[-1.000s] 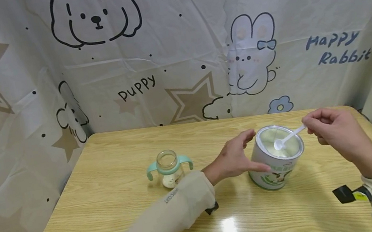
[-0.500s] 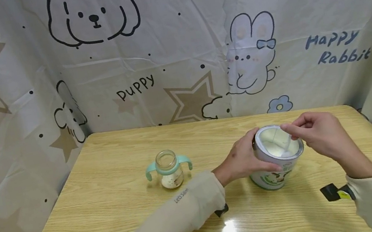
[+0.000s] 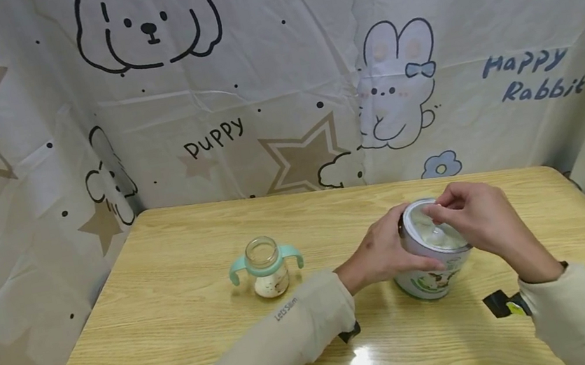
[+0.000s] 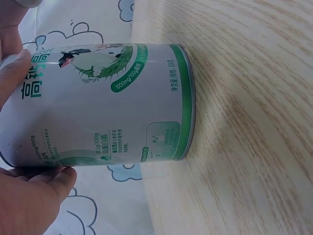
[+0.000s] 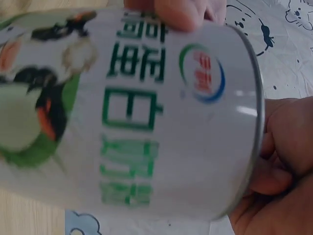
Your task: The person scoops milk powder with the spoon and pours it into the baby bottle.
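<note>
A white and green milk powder tin [image 3: 431, 282] stands on the table, its top open and pale powder inside. My left hand [image 3: 386, 254] grips its left side, thumb across the front and fingers behind. In the left wrist view, thumb and fingers lie on either side of the tin [image 4: 107, 107]. Over the opening, my right hand [image 3: 475, 219] pinches the handle of a white scoop [image 3: 439, 233]. The scoop dips into the tin and is partly hidden by that hand. In the right wrist view, the tin [image 5: 210, 142] hides the scoop.
Left of the tin, a clear baby bottle [image 3: 269, 280] without a cap stands upright, with mint-green handles and pale powder at the bottom. The wooden table [image 3: 182, 356] ends at a patterned cloth [image 3: 276, 82] hanging behind and at both sides.
My left hand has come round to the tin and taken hold of it. My right hand has moved left with the scoop, lowering it into the powder. The bottle stays put.
</note>
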Tool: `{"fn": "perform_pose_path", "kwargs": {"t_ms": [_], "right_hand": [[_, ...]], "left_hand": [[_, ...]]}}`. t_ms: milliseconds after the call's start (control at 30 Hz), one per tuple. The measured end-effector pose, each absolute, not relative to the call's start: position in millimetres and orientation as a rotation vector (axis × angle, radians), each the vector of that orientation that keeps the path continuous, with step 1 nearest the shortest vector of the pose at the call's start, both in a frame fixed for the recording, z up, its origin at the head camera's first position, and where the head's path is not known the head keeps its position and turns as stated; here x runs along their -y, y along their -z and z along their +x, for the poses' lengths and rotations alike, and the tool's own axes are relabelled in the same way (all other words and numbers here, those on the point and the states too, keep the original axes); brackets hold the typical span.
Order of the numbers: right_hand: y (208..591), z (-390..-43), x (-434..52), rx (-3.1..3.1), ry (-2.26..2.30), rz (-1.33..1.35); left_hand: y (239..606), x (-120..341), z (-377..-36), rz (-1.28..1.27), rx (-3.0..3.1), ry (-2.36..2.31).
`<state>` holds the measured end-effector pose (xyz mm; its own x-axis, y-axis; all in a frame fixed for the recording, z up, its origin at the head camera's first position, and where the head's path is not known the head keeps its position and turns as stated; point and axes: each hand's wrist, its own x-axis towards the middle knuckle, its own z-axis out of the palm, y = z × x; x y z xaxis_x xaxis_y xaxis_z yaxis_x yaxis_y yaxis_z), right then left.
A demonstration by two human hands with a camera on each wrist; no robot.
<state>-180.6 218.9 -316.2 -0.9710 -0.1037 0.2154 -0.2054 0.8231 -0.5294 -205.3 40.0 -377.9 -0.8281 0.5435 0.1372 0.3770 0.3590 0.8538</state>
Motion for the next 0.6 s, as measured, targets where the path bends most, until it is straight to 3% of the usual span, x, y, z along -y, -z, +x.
{"fn": "perform_pose_path", "kwargs": {"t_ms": [600], "right_hand": [[317.2, -182.3, -213.9, 2.885, -0.829, 0.39]], "left_hand": [[377.0, -38.8, -203.7, 0.835, -2.47, -1.431]]}}
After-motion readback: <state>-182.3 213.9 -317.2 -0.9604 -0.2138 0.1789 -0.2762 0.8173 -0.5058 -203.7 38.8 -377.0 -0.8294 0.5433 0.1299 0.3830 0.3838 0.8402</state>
